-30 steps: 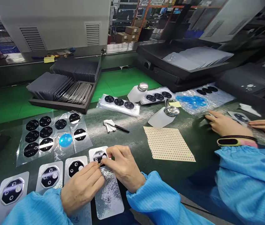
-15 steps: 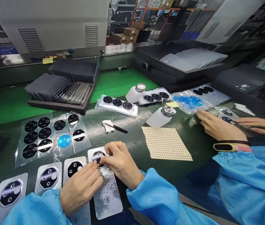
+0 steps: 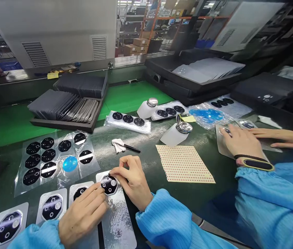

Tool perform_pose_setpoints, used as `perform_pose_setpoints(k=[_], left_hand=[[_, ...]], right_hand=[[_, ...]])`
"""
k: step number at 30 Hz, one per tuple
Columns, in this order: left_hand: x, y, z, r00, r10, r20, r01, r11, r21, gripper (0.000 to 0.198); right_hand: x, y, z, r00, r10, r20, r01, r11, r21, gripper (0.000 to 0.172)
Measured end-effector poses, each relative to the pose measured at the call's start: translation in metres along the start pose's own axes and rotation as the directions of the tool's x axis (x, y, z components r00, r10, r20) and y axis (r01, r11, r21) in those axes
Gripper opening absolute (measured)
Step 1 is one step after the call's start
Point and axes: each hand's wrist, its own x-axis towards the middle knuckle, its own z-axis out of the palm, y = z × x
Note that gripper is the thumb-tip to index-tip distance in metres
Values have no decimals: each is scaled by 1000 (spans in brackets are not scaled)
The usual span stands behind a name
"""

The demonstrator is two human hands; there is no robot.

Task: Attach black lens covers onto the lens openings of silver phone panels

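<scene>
Right hand (image 3: pixel 133 180) grip was closed, thumb and forefinger pinched on the far edge of the black lens piece (image 3: pixel 109 185), which sat at the top end of a silver back plate (image 3: pixel 117 216) lying flat on the worktop (image 3: pixel 149 162). Left hand (image 3: pixel 83 216) grip was open: fingers laid flat across the plate just left of the lens piece, fingertips touching or nearly touching its near edge, can't tell which. Lens piece looked thin, light, stiff and glossy. It likely smudges and scratches easily, so it is best held by the rim only, never on the face. The plate looked like thin stiff sheet, slippery on the mat, so a flat hand on it seemed the right hold. Left of the grip lay more plates with lens pieces in a row, the nearest (image 3: pixel 52 207) just beside the left hand. Beyond the grip to the left lay a clear film sheet (image 3: pixel 36 162) carrying black lens pieces and a blue disc (image 3: pixel 70 163). Straight beyond the grip was a black swab stick (image 3: pixel 127 148). To the right, near but apart, was a dotted sticker sheet (image 3: pixel 185 163), with a white dispenser bottle (image 3: pixel 175 133) past it. Well apart to the right, a co-worker's hand (image 3: pixel 241 141) pressed on another plate.
</scene>
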Motion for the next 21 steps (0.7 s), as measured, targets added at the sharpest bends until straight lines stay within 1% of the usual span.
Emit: perform_pose_setpoints(k=[4, 12, 15, 18, 21], left_hand=[[-3, -5, -3, 999, -40, -15, 40, 999, -11, 16], [-3, -5, -1, 999, -30, 30, 29, 999, 23, 17], [-1, -5, -2, 999, -20, 33, 18, 999, 38, 19], [3, -4, -5, 1000, 17, 14, -17, 998, 67, 23], [7, -4, -7, 999, 40, 7, -41, 995, 96, 26]], right_hand=[[-1, 0, 0, 1000, -1, 16, 1, 1000, -2, 13], [-2, 0, 1, 999, -16, 43, 17, 1000, -11, 12], [-1, 0, 0, 999, -14, 49, 15, 1000, -17, 12], [-2, 0, 0, 998, -18, 52, 20, 999, -27, 12], [-4, 0, 1, 995, -63, 78, 68, 996, -60, 16]])
